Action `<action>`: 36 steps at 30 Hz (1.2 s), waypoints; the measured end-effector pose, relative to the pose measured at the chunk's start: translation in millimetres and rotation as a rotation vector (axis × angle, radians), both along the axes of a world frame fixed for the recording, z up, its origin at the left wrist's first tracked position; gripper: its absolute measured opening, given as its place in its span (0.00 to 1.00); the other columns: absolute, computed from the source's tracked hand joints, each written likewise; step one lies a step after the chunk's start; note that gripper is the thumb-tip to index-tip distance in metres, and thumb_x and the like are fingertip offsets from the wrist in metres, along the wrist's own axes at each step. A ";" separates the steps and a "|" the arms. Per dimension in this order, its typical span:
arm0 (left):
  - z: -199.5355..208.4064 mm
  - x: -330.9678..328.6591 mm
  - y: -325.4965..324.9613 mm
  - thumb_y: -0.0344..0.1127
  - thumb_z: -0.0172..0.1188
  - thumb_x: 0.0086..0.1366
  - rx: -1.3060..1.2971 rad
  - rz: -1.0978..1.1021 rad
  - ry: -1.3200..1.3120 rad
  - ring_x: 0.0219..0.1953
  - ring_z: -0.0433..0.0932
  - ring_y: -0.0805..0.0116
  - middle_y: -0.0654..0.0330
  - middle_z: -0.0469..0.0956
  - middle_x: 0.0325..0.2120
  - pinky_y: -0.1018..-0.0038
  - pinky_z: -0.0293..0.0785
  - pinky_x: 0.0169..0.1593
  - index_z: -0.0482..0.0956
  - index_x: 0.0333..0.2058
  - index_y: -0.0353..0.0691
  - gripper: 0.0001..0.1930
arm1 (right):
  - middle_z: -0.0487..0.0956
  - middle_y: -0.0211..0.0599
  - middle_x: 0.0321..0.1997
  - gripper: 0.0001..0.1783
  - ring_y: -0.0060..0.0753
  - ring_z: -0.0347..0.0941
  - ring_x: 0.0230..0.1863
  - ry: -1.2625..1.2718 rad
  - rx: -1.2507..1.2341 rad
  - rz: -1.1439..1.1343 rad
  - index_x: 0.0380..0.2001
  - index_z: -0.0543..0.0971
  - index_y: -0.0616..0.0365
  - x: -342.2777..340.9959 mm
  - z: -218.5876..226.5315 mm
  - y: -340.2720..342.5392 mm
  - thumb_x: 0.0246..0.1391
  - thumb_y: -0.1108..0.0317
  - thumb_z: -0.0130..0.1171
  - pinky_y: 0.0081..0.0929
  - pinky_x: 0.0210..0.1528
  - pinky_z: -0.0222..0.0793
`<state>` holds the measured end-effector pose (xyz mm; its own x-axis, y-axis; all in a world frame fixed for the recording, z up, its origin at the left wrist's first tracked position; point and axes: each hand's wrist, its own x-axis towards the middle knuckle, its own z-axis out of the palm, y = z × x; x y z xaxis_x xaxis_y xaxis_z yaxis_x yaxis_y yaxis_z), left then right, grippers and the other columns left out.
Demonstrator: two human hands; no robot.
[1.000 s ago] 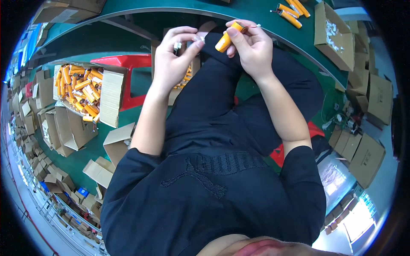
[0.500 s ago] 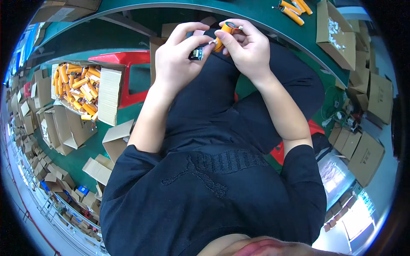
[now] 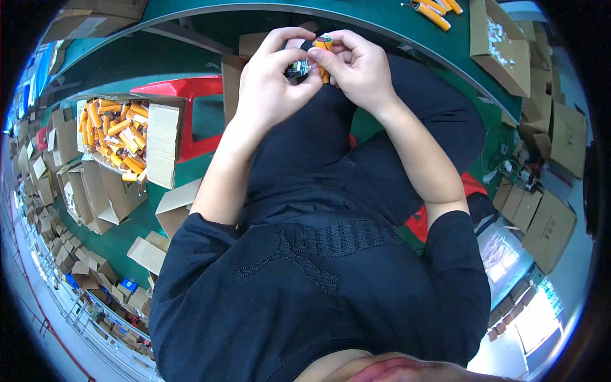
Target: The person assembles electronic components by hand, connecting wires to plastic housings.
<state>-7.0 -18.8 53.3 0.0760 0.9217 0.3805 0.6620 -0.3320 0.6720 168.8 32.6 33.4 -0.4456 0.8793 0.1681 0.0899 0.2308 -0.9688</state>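
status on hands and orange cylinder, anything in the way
Right hand gripping orange cylinder. Left hand holding small board, close beside it. Nothing visibly in the way.

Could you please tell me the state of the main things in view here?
Small dark board: held in left hand, partly hidden
Orange cylinder: held in right hand, one end exposed
Left carton: open, heaped with similar cylinders
Right carton: open, holding small white parts
Table cylinders: lying on their sides
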 end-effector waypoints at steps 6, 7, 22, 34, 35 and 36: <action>-5.1 -2.1 -0.2 0.33 0.69 0.60 -0.137 0.067 -0.118 0.46 0.82 0.63 0.56 0.78 0.56 0.72 0.81 0.49 0.88 0.31 0.31 0.08 | 0.85 0.40 0.35 0.15 0.21 0.79 0.25 0.003 -0.079 0.044 0.50 0.80 0.67 3.3 -0.9 2.7 0.65 0.68 0.65 0.11 0.25 0.73; -12.6 -9.9 1.5 0.34 0.69 0.61 -0.170 0.104 -0.135 0.47 0.83 0.62 0.56 0.79 0.56 0.71 0.81 0.49 0.88 0.32 0.32 0.09 | 0.84 0.40 0.36 0.15 0.21 0.78 0.25 0.059 -0.112 0.068 0.50 0.80 0.67 5.0 4.2 1.9 0.65 0.69 0.65 0.11 0.25 0.72; -19.9 -23.8 -14.2 0.40 0.66 0.69 -0.529 -0.018 -1.092 0.40 0.83 0.71 0.55 0.80 0.58 0.84 0.76 0.38 0.89 0.42 0.36 0.13 | 0.77 0.40 0.46 0.10 0.21 0.68 0.20 0.616 -0.504 0.201 0.47 0.77 0.59 4.9 -13.2 20.6 0.65 0.68 0.62 0.16 0.23 0.64; -38.3 -8.2 -14.5 0.36 0.61 0.72 -0.171 -0.052 -0.757 0.48 0.81 0.68 0.54 0.77 0.61 0.82 0.75 0.40 0.88 0.49 0.38 0.13 | 0.84 0.34 0.37 0.12 0.18 0.71 0.24 0.125 -0.075 0.017 0.43 0.82 0.58 -5.3 -0.4 -2.9 0.61 0.63 0.69 0.13 0.24 0.65; -39.9 -8.2 -14.8 0.36 0.60 0.72 -0.118 -0.068 -0.668 0.49 0.81 0.68 0.54 0.76 0.61 0.81 0.76 0.42 0.88 0.50 0.39 0.13 | 0.84 0.33 0.35 0.13 0.15 0.68 0.20 0.090 -0.059 -0.018 0.43 0.81 0.58 -5.5 -1.1 -4.0 0.61 0.64 0.69 0.10 0.19 0.60; -39.8 -8.3 -15.3 0.36 0.60 0.72 -0.120 -0.067 -0.667 0.49 0.81 0.68 0.54 0.76 0.61 0.81 0.76 0.42 0.88 0.50 0.39 0.13 | 0.84 0.33 0.35 0.13 0.15 0.68 0.20 0.091 -0.061 -0.017 0.43 0.81 0.58 -5.3 -1.5 -3.9 0.61 0.64 0.69 0.10 0.19 0.60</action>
